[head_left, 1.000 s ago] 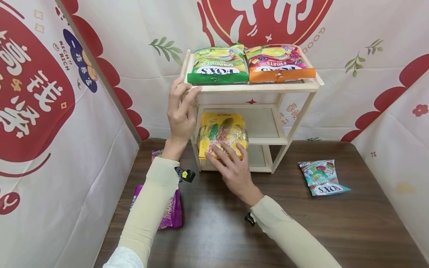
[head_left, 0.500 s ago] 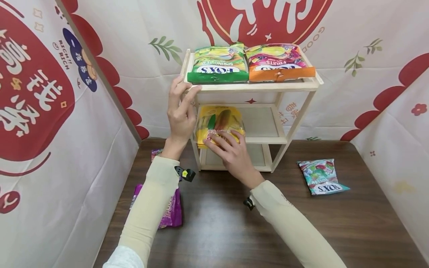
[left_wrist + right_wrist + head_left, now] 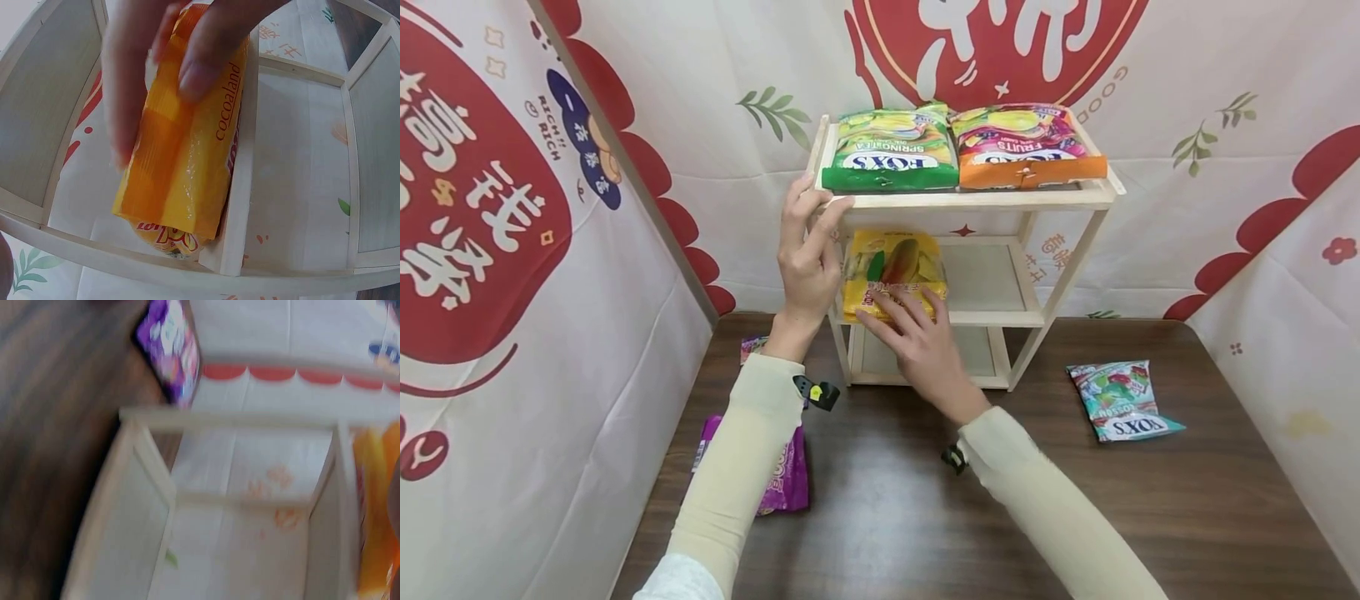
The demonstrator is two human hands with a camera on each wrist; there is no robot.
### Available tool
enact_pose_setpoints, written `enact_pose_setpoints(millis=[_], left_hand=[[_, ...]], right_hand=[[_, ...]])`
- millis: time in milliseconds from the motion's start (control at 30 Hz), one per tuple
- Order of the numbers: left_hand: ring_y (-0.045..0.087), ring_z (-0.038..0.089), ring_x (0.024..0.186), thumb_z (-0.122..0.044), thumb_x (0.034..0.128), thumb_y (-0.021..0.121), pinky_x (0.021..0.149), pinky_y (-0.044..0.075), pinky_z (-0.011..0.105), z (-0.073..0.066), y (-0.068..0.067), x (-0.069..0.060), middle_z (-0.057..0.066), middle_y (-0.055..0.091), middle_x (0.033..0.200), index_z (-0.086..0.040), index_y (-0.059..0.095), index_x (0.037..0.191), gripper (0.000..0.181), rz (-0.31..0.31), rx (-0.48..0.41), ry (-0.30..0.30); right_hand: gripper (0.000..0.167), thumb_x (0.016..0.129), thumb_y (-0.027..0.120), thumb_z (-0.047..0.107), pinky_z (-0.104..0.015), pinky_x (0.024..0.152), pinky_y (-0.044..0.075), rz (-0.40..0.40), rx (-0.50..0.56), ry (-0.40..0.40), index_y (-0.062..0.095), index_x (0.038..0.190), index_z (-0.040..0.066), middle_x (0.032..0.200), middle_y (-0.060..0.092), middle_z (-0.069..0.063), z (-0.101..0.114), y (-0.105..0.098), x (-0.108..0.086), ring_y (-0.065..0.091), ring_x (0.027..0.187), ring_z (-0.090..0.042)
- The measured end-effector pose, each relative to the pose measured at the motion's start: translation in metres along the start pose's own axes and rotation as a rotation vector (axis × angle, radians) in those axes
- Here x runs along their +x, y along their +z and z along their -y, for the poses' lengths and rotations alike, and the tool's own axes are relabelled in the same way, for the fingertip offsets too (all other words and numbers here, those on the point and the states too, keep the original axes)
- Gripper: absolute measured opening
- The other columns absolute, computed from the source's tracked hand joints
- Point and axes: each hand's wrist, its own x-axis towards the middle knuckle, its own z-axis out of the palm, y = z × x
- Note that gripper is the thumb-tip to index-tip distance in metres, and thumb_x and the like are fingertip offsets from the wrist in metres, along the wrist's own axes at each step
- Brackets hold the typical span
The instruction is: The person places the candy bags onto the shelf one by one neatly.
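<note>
In the head view my left hand (image 3: 808,258) grips the upper left corner of a pale wooden three-tier rack (image 3: 985,202). My right hand (image 3: 925,346) has spread, fairly straight fingers on the front of a yellow candy bag (image 3: 895,258) with a mango picture. This bag lies flat on the left part of the middle tier. Seen from the left wrist, the yellow bag (image 3: 200,181) turns its crimped end to the camera, and fingers (image 3: 206,69) touch it from above. The right wrist view is blurred; the yellow bag (image 3: 372,519) shows at its right edge.
On the top tier lie a green candy bag (image 3: 891,146) and an orange and pink one (image 3: 1022,142). A teal bag (image 3: 1120,400) is on the table at right. A purple bag (image 3: 790,475) lies at left, partly under my left forearm. Printed cloth walls (image 3: 700,125) surround the table.
My right hand has moved the yellow bag further back onto the middle tier, so its front edge overhangs less. My left hand has stayed at the rack's corner.
</note>
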Motion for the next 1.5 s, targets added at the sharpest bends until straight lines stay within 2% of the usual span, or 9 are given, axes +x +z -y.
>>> enact_pose_setpoints(millis=[200,400,767,967,1100,1500], left_hand=[[0.043,0.036,0.124,0.016,0.0864,0.044,0.102,0.041,0.045,-0.001,0.0,0.001,0.014,0.053,0.113,-0.003,0.067,0.111,0.039,-0.006,-0.011,0.005],[0.044,0.036,0.123,0.017,0.0857,0.046,0.101,0.042,0.044,-0.002,0.0,0.001,0.014,0.053,0.112,-0.004,0.067,0.111,0.039,-0.008,0.006,-0.004],[0.043,0.035,0.124,0.018,0.0851,0.045,0.103,0.041,0.045,-0.001,0.0,-0.001,0.013,0.053,0.113,-0.003,0.066,0.111,0.04,0.005,0.009,-0.013],[0.042,0.035,0.125,0.017,0.0859,0.046,0.102,0.041,0.044,-0.001,-0.001,-0.002,0.013,0.052,0.114,-0.004,0.066,0.112,0.039,0.015,0.026,-0.021],[0.042,0.035,0.125,0.019,0.0845,0.046,0.102,0.041,0.044,-0.001,0.0,-0.002,0.013,0.052,0.115,-0.004,0.066,0.113,0.041,0.022,0.017,-0.015],[0.043,0.035,0.124,0.018,0.0857,0.046,0.102,0.042,0.044,-0.001,0.0,0.0,0.013,0.052,0.114,-0.003,0.066,0.112,0.04,0.015,0.017,-0.019]], right_hand=[[0.059,0.079,0.067,0.006,-0.061,0.108,0.021,0.026,-0.024,0.167,0.054,0.135,0.02,0.145,0.044,-0.01,0.037,-0.011,-0.018,0.035,0.134,-0.032],[0.064,0.082,0.064,0.007,-0.061,0.111,0.015,0.085,-0.007,0.23,0.047,0.142,0.021,0.152,0.032,-0.01,0.043,-0.011,-0.025,0.02,0.141,-0.034],[0.074,0.079,0.064,0.004,-0.06,0.112,0.013,0.117,-0.011,0.139,0.039,0.147,0.017,0.154,0.027,-0.01,0.018,-0.001,-0.031,0.019,0.141,-0.036],[0.067,0.083,0.058,0.004,-0.06,0.111,0.015,0.134,-0.003,0.118,0.04,0.147,0.018,0.153,0.03,-0.009,0.002,0.004,-0.025,0.021,0.141,-0.035],[0.067,0.082,0.059,0.003,-0.062,0.109,0.018,0.145,0.003,0.106,0.043,0.145,0.018,0.152,0.032,-0.009,-0.005,0.006,-0.027,0.022,0.14,-0.035],[0.062,0.084,0.057,0.006,-0.062,0.109,0.019,0.157,0.0,0.091,0.045,0.144,0.018,0.15,0.034,-0.009,-0.006,0.007,-0.025,0.023,0.14,-0.035]])
